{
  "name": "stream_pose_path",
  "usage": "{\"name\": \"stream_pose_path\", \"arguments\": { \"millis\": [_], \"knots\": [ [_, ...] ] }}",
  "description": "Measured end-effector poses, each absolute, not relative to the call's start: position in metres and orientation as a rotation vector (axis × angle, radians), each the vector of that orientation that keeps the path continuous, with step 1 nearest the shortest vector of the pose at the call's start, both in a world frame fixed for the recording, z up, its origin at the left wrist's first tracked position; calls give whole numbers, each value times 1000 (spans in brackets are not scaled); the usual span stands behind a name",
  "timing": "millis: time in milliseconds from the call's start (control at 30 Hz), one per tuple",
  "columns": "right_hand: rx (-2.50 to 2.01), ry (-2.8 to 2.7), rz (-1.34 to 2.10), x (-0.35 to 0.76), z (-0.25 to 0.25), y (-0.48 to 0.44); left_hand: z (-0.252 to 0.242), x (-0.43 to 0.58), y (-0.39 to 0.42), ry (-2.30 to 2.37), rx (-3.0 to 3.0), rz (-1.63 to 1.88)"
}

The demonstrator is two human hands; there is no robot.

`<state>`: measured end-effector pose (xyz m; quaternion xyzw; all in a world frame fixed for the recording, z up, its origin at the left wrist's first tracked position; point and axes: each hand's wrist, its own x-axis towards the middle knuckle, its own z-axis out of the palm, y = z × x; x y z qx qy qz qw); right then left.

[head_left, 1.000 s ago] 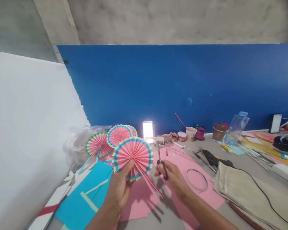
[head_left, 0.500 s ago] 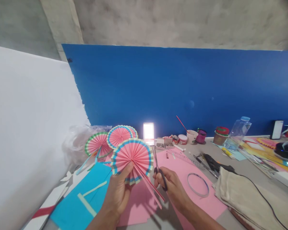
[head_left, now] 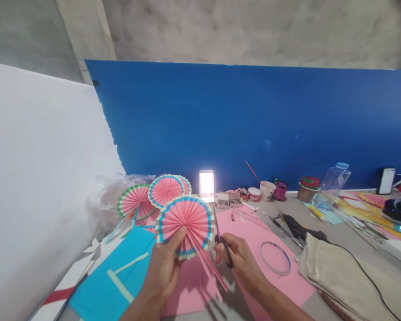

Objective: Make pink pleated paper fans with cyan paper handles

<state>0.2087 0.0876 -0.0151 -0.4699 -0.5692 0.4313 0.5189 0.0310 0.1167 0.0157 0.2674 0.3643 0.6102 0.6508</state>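
My left hand pinches a round pleated paper fan, its thumb on the front near the centre. The fan is pink with a blue and cream rim, and pink strips hang from it toward the lower right. Fingers of my right hand are wrapped round the dark handles of a pair of scissors. The blades point up, close beside the fan's right edge; whether they touch it I cannot tell. Two more pleated fans, one blue-rimmed and one green-rimmed, stand behind on the left.
Blue paper and pink paper cover the table under my hands. A roll of tape lies on the pink sheet. To the right are a glue gun, a folded cloth, a water bottle and a paper cup.
The fan has shifted very slightly right and down, and the hanging strips have swung a little left. Both hands keep their grip and almost the same place.
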Motion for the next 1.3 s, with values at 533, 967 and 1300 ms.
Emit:
{"name": "stream_pose_path", "arguments": {
  "millis": [533,967,1300],
  "knots": [
    [-1139,-1321,1080,207,-10,85,19,30,117,817,598,1376],
    [-1250,-1310,1038,208,-13,87,18,29,119,841,590,1407],
    [-1263,-1277,1044,206,-13,88,20,28,119,868,600,1449]
  ]
}}
